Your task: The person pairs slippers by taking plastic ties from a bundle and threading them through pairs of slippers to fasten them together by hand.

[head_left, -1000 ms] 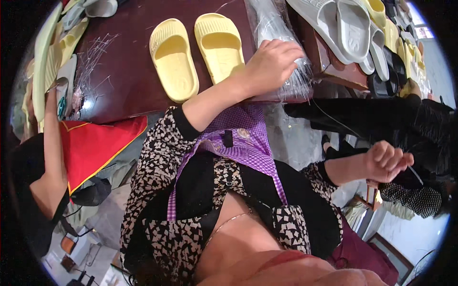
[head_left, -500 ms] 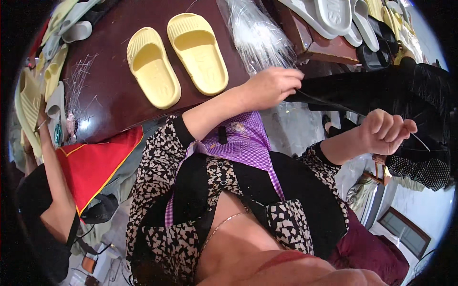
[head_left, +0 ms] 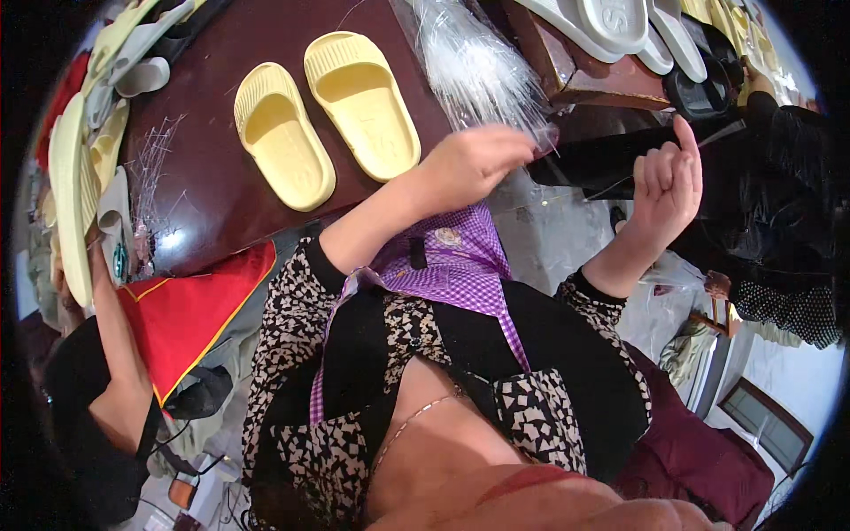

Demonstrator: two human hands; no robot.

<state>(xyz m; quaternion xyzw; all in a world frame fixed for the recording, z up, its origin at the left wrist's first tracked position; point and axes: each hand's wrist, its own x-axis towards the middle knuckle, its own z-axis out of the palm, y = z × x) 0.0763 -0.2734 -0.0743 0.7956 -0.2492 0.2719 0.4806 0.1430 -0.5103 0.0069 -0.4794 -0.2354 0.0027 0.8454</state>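
a worker's hands meet a bundle of clear plastic ties at the edge of a dark table.

the left hand [head_left: 474, 164] is curled at the near end of the bundle of clear plastic ties [head_left: 478, 71], its fingers [head_left: 509, 142] bent against the lowest strands; whether they pinch one cannot be told. the right hand [head_left: 666, 181] is raised well to the side, fingers folded into the palm, thumb up, with a thin strand [head_left: 717, 137] running from it. the bundle lies on the table [head_left: 212, 195], just right of a pair of yellow slippers [head_left: 323, 115]. pale slippers [head_left: 620, 26] are stacked beyond.
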